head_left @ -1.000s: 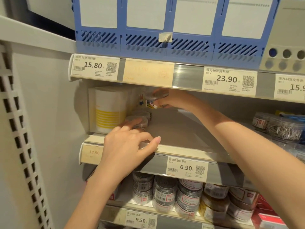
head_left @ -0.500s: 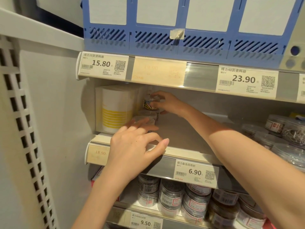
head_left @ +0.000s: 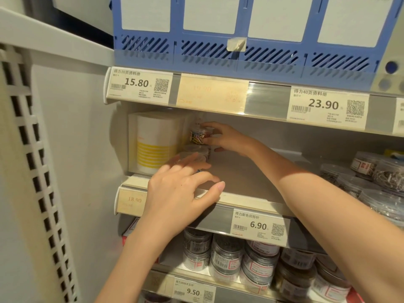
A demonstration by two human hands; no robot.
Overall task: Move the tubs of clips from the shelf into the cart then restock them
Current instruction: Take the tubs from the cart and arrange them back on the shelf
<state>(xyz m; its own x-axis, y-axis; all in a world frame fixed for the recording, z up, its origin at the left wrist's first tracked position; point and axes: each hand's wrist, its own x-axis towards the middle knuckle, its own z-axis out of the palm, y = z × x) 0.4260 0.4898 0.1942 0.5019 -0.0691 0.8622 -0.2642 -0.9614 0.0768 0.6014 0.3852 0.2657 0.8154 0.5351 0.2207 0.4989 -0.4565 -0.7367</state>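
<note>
Right hand (head_left: 227, 138) pinches top tub (head_left: 200, 134) at shelf (head_left: 251, 182) back-left corner; left hand (head_left: 183, 193) fingers spread on front tub (head_left: 193, 157). Risk: stack topples if nudged.

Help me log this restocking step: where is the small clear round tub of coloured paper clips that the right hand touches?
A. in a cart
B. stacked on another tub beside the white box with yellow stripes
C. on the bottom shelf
B: the right hand grips the small clear round tub of coloured paper clips, stacked on another clear tub beside the white box with yellow stripes.
</note>
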